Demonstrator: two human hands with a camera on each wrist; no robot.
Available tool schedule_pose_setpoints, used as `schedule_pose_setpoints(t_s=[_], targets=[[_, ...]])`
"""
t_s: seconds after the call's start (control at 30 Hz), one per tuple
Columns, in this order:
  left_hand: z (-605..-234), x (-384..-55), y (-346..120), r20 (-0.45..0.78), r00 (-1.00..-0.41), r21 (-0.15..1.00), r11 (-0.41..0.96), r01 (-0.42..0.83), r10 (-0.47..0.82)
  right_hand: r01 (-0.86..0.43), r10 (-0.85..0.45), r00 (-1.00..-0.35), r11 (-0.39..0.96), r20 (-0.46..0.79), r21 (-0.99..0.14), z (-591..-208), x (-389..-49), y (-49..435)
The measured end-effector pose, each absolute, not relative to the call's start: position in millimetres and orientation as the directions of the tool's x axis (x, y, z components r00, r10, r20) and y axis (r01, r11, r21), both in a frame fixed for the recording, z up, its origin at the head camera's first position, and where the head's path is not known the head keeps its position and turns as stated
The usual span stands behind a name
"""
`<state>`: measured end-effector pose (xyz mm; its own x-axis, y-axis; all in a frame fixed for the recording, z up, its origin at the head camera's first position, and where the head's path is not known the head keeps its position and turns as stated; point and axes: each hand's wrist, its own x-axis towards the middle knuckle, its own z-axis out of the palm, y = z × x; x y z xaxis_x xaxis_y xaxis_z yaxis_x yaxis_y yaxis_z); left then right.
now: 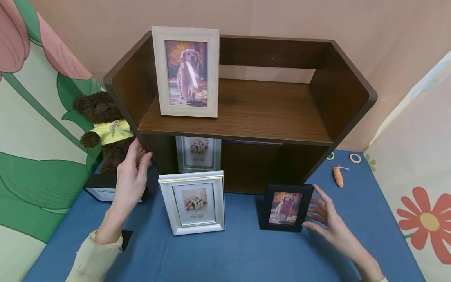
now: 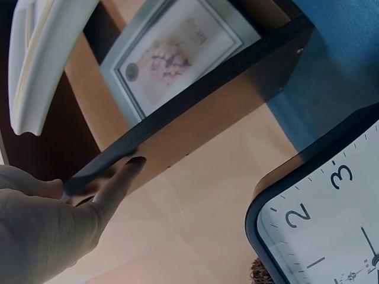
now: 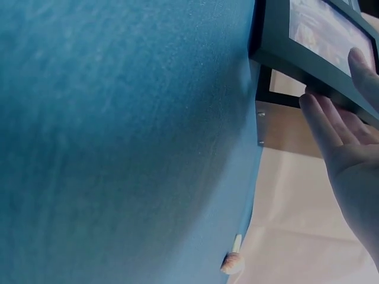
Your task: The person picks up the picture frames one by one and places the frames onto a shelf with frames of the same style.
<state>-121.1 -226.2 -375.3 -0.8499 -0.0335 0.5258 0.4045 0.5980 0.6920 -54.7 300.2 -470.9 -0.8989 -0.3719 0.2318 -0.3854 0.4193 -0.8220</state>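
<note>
A small black frame with a picture of a dog is seen standing upright on the blue table, in front of the right lower part of the dark wooden shelf and nearer to the front edge of the table than the shelf is. The right hand is held with straight, spread fingers at the right side of this frame; in the right wrist view the fingertips are seen touching its edge, and nothing is gripped. The left hand is also open, and its fingers are laid against the left front edge of the shelf, near its lower left corner. Just under this hand a black clock is lying on the table, at the left edge. A silver frame is placed between the two hands, and a second silver frame is standing behind it, inside the lower compartment. On the upper board of the shelf, at its left end, a light wooden frame with a dog picture is standing upright. A brown teddy bear is seen beside the left wall of the shelf.
</note>
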Motion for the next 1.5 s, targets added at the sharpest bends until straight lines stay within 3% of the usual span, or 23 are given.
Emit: schedule_pose_setpoints(t_s=[1.03, 1.5], targets=[[-375.1, -125.2, -232.5, 0.564, -0.826, 0.628, 0.642, 0.441, 0.016, -0.430, -0.399, -0.873, 0.361, 0.280, -0.828, -475.0, -64.6, 294.6], [-374.5, -125.2, -232.6, 0.555, -0.832, 0.612, 0.675, 0.412, 0.005, -0.377, -0.351, -0.909, 0.461, 0.225, -0.804, -474.6, -64.6, 293.5]])
